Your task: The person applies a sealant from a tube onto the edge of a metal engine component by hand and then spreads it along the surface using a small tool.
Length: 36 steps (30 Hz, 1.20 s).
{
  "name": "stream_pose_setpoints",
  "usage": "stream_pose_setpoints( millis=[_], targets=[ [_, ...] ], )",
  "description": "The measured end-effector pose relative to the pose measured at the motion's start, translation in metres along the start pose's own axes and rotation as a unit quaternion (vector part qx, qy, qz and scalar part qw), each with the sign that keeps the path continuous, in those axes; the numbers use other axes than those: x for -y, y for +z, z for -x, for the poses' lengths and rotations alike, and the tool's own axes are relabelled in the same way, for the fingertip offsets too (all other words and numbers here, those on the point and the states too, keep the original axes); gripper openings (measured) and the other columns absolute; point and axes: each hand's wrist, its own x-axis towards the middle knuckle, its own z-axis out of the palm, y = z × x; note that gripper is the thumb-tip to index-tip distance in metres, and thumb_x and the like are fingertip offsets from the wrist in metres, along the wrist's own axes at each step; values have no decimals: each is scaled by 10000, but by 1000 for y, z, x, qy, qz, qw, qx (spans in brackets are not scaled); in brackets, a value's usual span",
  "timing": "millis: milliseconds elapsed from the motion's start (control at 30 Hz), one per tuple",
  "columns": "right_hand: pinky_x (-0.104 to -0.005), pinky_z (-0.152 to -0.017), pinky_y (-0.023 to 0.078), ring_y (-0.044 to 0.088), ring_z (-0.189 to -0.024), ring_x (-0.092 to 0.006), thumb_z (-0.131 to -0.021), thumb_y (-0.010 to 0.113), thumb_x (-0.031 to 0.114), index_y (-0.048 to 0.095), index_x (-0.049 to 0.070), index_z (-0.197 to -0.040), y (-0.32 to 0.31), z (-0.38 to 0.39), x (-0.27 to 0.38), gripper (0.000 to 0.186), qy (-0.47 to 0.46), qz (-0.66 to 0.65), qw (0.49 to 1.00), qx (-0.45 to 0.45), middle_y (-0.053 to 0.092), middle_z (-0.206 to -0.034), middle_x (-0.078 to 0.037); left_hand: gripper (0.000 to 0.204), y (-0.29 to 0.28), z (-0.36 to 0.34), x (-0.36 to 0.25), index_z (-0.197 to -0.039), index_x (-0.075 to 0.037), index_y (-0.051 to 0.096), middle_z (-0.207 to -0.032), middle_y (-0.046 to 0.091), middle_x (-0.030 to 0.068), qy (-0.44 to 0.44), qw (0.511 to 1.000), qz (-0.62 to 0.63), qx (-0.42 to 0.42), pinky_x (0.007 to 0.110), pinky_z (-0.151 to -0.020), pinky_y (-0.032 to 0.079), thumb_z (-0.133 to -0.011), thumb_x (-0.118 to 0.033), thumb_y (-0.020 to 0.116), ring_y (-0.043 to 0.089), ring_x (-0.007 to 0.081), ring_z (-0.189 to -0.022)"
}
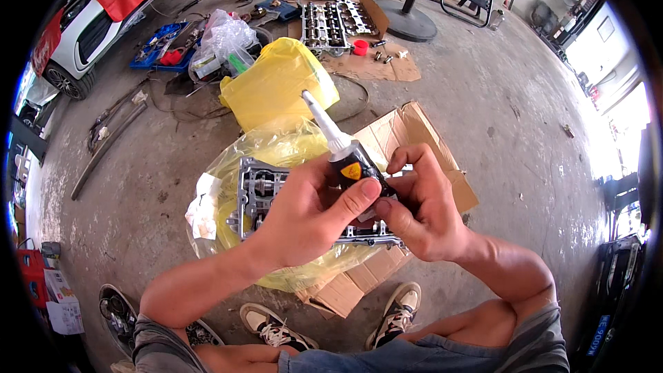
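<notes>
The left hand (307,211) is closed around a black soft tube with a yellow-orange shield emblem (353,164), thumb laid across its front. A tapered, translucent white nozzle (326,123) on the tube points up, leaning left. The right hand (425,211) is partly curled, thumb and bent fingers pinching the tube's lower end.

The tube is held above a silver-grey metal engine part with open compartments (261,185), largely hidden by the hands. That part rests on crinkled, translucent yellow plastic sheeting (280,144), spread over a brown corrugated cardboard sheet (411,130) on the grey concrete floor (511,166). The cardboard's upper right side juts out beyond the right hand; its lower edge lies near two black-and-cream laced shoes (400,311). A crumpled white paper piece (204,207) sits at the plastic's left edge.
</notes>
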Motion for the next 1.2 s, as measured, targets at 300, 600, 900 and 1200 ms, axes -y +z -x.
stream_pose_setpoints(
  millis=[300, 600, 900, 1200],
  targets=[
    [-244, -520, 415, 520, -622, -63, -911, 562, 132, 435, -7, -1031, -9, 2, -12, 223, 37, 80, 995, -37, 565, -685, -45, 208, 1, 0, 9, -1009, -11, 569, -898, 597, 2, 10, 997, 71, -7, 207, -717, 446, -922, -198, 594, 535, 52, -810],
    [-266, -437, 337, 415, -520, -38, -900, 575, 176, 551, -36, -801, -8, -3, -10, 235, 70, 143, 987, -18, 491, -548, 7, 328, 2, -6, 22, -1138, -3, 538, -975, 590, 19, 20, 992, 112, -56, 209, -753, 456, -922, -242, 593, 547, 54, -836],
    [-281, -437, 343, 403, -522, -47, -850, 606, 166, 570, -57, -763, -9, -9, -22, 242, 44, 191, 975, -107, 504, -561, -2, 293, -3, -14, 29, -1009, 1, 596, -835, 586, -17, 34, 995, 60, -77, 189, -663, 431, -899, -268, 630, 508, 28, -742],
    [-289, -447, 338, 405, -531, -64, -860, 636, 176, 572, -47, -771, -10, -16, -26, 249, 63, 252, 956, -133, 494, -556, -18, 293, -7, -14, 36, -967, 2, 595, -798, 555, -28, 85, 989, -15, -121, 185, -619, 405, -894, -279, 637, 475, 22, -714]
  ],
)
